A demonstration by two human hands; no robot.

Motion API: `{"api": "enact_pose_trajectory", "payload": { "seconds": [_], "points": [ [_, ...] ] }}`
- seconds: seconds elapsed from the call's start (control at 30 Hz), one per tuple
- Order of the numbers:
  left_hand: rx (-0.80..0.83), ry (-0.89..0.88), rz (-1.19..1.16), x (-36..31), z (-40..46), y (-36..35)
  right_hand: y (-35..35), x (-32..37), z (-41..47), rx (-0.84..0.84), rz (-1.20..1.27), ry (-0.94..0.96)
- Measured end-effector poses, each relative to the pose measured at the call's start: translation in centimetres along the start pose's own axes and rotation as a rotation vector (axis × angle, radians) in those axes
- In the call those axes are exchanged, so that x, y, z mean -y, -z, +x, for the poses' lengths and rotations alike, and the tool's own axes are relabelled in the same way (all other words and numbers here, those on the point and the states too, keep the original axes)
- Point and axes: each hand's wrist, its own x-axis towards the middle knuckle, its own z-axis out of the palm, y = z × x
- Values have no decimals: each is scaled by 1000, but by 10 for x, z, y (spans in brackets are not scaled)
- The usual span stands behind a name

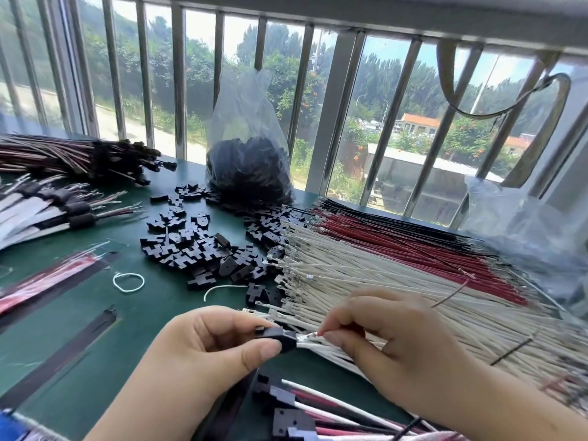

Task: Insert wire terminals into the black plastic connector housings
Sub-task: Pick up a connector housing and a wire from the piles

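No text, label, brand, number or sign can be read anywhere in the view.

Black housing (pixel 280 340), white-wire terminal (pixel 307 336) touching.
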Motion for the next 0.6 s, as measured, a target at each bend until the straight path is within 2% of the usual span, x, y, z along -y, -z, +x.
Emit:
{"api": "enact_pose_trajectory", "payload": {
  "seconds": [0.27, 0.47, 0.6],
  "points": [
    [47, 23, 59, 2, 1, 4, -1, 5, -1, -14, 16, -69],
    [34, 69, 2, -1, 3, 5, 1, 11, -1, 29, 116, -186],
    [43, 56, 56, -2, 3, 5, 0, 12, -1, 19, 85, -169]
  ]
}}
